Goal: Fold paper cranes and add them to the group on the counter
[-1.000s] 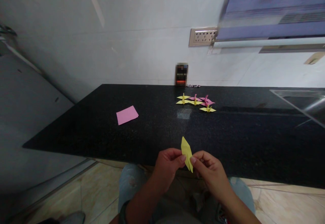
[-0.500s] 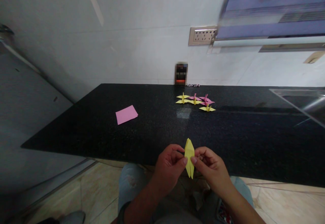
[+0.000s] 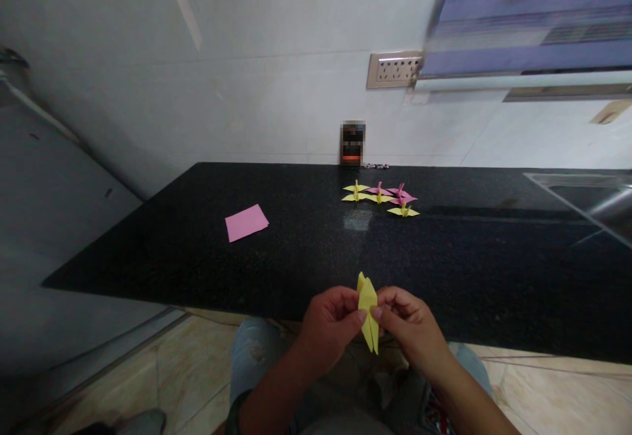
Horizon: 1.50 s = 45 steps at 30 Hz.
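Head view, and I stand behind the person's shoulder: nearest are the knees (image 3: 254, 353) in pale blue jeans, placed against the counter edge, so I judge that the person sits close to it. Between and above the knees, the left hand (image 3: 326, 324) and the right hand (image 3: 413, 328) come together at the front edge of the black counter (image 3: 306, 251). Both are closed in a pinch upon one yellow folded paper (image 3: 368, 300), each thumb on its near face and the other fingers curled at its sides and behind. The paper is between the hands, long side up and down, with a second tip beside the upper one. I suppose it is gripped from both sides because thin layers open easily, and the thumbs are near its middle to press there evenly.

Farther, to the left, a pink paper (image 3: 247, 223) lies flat, well apart from both hands, perhaps so that no elbow disturbs it. Beyond the hands, small paper birds (image 3: 380, 198), yellow and pink, stand in a close group, probably to occupy little room; whether all their wings touch, I cannot tell. Behind them, a dark upright object (image 3: 352, 142) with a blurred front stands by the wall, below a socket plate (image 3: 395, 70).
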Motion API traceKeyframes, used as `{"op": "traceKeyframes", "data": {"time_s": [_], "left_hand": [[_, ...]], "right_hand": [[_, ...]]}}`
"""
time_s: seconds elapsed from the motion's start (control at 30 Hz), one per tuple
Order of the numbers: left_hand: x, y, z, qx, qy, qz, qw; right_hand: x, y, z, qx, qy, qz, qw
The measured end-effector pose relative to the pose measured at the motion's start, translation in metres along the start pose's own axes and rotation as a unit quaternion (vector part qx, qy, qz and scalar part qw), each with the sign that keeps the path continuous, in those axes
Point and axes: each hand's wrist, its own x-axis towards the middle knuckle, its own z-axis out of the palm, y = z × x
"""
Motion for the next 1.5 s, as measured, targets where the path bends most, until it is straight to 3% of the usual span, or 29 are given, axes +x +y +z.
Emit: {"op": "traceKeyframes", "data": {"time_s": [0.37,0.57,0.77,0.83,0.97,1.07,1.17,1.5], "left_hand": [[-0.003,0.005,-0.002,-0.003,0.030,0.011,0.999],[-0.002,0.006,-0.001,-0.111,0.019,-0.065,0.992],[-0.001,0.004,0.000,-0.044,0.013,-0.108,0.993],[-0.002,0.003,0.000,-0.036,0.024,-0.102,0.994],[-0.002,0.001,-0.001,-0.016,0.032,-0.076,0.996],[-0.001,0.000,-0.002,0.005,0.029,-0.056,0.998],[-0.001,0.000,-0.003,0.038,0.025,-0.032,0.998],[0.000,-0.002,-0.001,0.063,0.044,-0.006,0.997]], "right_hand": [[-0.001,0.002,0.000,0.048,-0.051,-0.067,0.995],[-0.003,-0.005,-0.008,-0.098,-0.011,-0.193,0.976],[-0.003,-0.008,-0.013,-0.212,-0.045,-0.271,0.938],[-0.004,-0.008,-0.012,-0.193,-0.057,-0.252,0.946],[-0.003,-0.005,-0.012,-0.090,-0.037,-0.103,0.990],[-0.002,-0.005,-0.012,-0.069,-0.061,-0.032,0.995],[0.000,-0.007,-0.011,-0.106,-0.083,-0.031,0.990],[-0.001,-0.006,-0.007,-0.114,-0.042,-0.056,0.991]]}}
